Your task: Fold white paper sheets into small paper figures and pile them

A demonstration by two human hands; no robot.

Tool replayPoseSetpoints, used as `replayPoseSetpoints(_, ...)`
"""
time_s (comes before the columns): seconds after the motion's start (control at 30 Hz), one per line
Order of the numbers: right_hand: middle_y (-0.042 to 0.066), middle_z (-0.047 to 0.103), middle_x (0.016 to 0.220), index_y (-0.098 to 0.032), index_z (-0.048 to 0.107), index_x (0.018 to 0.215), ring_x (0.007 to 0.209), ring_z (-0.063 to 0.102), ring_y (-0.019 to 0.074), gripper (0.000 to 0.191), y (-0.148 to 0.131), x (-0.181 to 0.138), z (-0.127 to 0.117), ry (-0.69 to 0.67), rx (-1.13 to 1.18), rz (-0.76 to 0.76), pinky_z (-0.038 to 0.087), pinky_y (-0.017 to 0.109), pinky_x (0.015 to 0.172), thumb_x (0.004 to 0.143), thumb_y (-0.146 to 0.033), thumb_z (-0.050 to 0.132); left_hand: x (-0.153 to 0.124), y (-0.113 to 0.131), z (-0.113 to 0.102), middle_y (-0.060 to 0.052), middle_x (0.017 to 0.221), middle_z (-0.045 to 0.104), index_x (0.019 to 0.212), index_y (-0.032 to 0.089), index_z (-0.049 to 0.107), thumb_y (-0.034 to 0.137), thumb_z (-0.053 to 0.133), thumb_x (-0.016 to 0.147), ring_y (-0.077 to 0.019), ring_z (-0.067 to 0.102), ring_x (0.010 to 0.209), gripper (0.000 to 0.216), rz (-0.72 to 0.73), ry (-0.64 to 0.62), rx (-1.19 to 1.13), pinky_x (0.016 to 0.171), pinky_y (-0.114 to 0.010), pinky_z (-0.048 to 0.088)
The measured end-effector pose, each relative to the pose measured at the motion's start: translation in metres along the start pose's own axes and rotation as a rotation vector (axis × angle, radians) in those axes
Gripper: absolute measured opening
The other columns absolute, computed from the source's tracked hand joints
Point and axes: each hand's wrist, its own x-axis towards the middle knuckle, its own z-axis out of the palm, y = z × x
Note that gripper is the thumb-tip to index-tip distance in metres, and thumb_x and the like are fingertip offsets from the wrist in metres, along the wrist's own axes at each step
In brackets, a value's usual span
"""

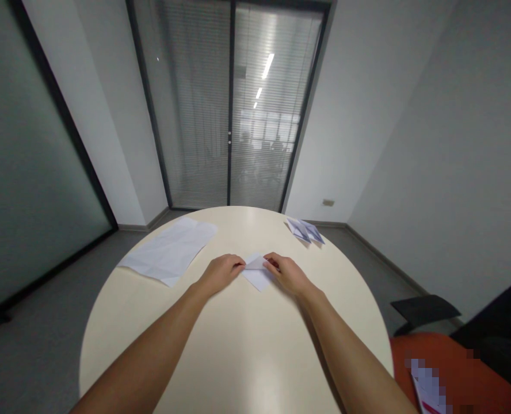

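Observation:
A small folded piece of white paper (258,275) lies on the round cream table (238,345), near its middle. My left hand (221,271) pinches the paper's left edge with curled fingers. My right hand (286,272) presses on its right side, fingertips on the upper fold. Both forearms reach in from the bottom of the view. The part of the paper under my fingers is hidden.
A large creased white sheet (171,249) lies at the table's far left. Folded paper pieces (305,230) sit at the far right edge. An orange chair with black armrest (445,356) stands at the right. Glass doors with blinds (229,109) are behind.

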Motion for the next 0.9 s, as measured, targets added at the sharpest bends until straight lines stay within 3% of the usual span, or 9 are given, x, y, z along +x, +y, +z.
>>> replayPoseSetpoints(0.23,0.005,0.074,0.091,-0.022,0.065,0.113,0.08,0.066,0.0191,0.025,0.012,0.002,0.002,0.059,-0.02,0.036,0.046,0.028,0.071,0.097,-0.033,0.05,0.002,-0.001,0.006,-0.001,0.102,0.076,0.107,0.025,0.073,0.029,0.055,0.094,-0.0188,0.069,0.091,0.023,-0.075,0.055,-0.048,0.081,-0.027,0.048)
replayPoseSetpoints(0.43,0.007,0.075,0.103,-0.022,0.067,0.122,0.089,0.067,0.0202,0.031,0.009,0.003,0.003,0.052,-0.023,0.057,0.049,0.029,0.078,0.096,-0.027,0.05,0.002,0.005,0.005,-0.001,0.095,0.076,0.112,0.024,0.07,0.027,0.054,0.093,-0.0181,0.069,0.086,0.025,-0.114,0.072,-0.031,0.078,-0.027,0.048)
replayPoseSetpoints(0.57,0.009,0.072,0.118,-0.021,0.066,0.128,0.099,0.067,0.0218,0.037,0.006,0.004,0.004,0.037,-0.071,0.063,0.048,0.031,0.089,0.095,-0.023,0.05,0.002,0.01,0.008,-0.002,0.098,0.075,0.113,0.024,0.069,0.024,0.055,0.093,-0.019,0.068,0.09,0.024,-0.141,0.072,0.033,0.08,-0.028,0.049)
replayPoseSetpoints(0.9,0.011,0.067,0.121,-0.02,0.067,0.127,0.107,0.063,0.0209,0.036,0.008,0.006,0.011,0.031,-0.171,0.028,0.046,0.029,0.095,0.096,-0.02,0.05,0.001,0.012,0.012,-0.007,0.106,0.069,0.115,0.02,0.066,0.023,0.056,0.093,-0.0229,0.061,0.103,0.024,-0.105,0.049,0.174,0.091,-0.034,0.047)
